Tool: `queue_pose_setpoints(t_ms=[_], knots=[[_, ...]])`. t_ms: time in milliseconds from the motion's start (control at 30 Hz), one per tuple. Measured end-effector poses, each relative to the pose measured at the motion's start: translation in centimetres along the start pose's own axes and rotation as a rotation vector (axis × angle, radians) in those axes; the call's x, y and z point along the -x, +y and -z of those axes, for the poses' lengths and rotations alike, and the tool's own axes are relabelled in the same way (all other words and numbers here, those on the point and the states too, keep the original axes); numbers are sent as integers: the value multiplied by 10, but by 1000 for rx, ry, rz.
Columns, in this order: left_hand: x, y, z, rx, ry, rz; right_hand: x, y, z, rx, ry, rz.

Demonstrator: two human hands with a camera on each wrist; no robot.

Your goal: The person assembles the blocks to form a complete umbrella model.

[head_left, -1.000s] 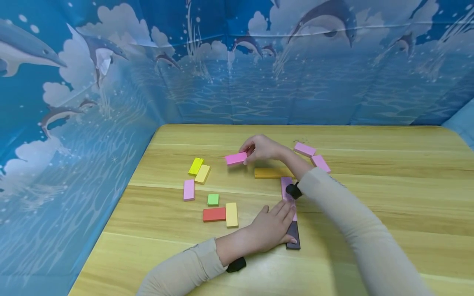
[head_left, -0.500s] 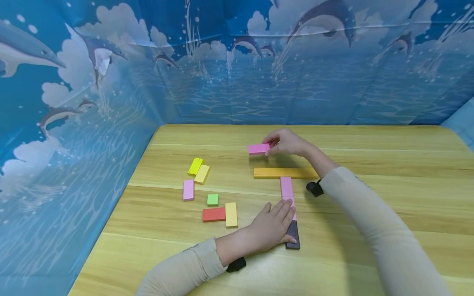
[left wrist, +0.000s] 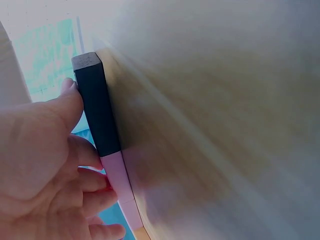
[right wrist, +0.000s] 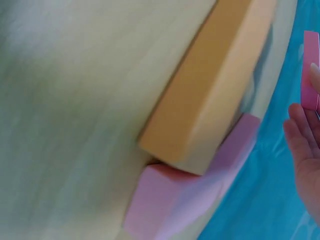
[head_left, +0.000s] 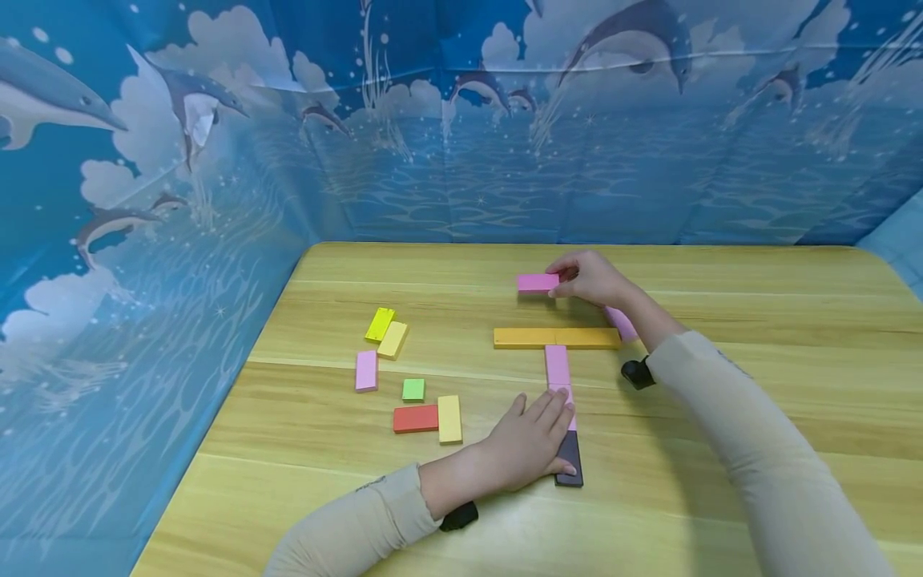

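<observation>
My right hand (head_left: pixel 591 278) pinches a bright pink block (head_left: pixel 537 284) by its right end, held over the far part of the table. Two orange blocks (head_left: pixel 524 338) lie end to end in a crosswise bar just in front of it. From that bar a column of pink blocks (head_left: pixel 558 365) runs toward me, ending in a black block (head_left: pixel 570 465). My left hand (head_left: pixel 522 449) rests on this column with fingers extended, its thumb at the black block. Another pink block (right wrist: pixel 175 195) meets the orange bar's right end, partly behind my right wrist in the head view.
To the left on the wooden table (head_left: pixel 757 320) lie a bright yellow block (head_left: pixel 380 324), two pale yellow blocks (head_left: pixel 392 340), a pink block (head_left: pixel 366 371), a small green block (head_left: pixel 413 390) and a red block (head_left: pixel 415 419). A blue dolphin-print cloth (head_left: pixel 447 184) hangs behind.
My right hand has carried the bright pink block to the right and farther back, uncovering the orange bar. The left hand stays in place on the column.
</observation>
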State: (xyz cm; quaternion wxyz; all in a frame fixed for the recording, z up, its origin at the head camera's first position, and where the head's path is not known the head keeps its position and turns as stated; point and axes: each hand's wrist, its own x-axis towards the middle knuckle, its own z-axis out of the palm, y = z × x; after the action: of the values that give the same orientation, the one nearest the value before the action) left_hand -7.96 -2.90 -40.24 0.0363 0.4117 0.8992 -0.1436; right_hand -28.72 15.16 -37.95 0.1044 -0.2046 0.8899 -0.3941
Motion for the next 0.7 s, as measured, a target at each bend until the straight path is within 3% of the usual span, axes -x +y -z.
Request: queue_pose_setpoints(t_ms=[700], knots=[[1,-1,3,6,-13,5,-5,22,-4,79,54,-110]])
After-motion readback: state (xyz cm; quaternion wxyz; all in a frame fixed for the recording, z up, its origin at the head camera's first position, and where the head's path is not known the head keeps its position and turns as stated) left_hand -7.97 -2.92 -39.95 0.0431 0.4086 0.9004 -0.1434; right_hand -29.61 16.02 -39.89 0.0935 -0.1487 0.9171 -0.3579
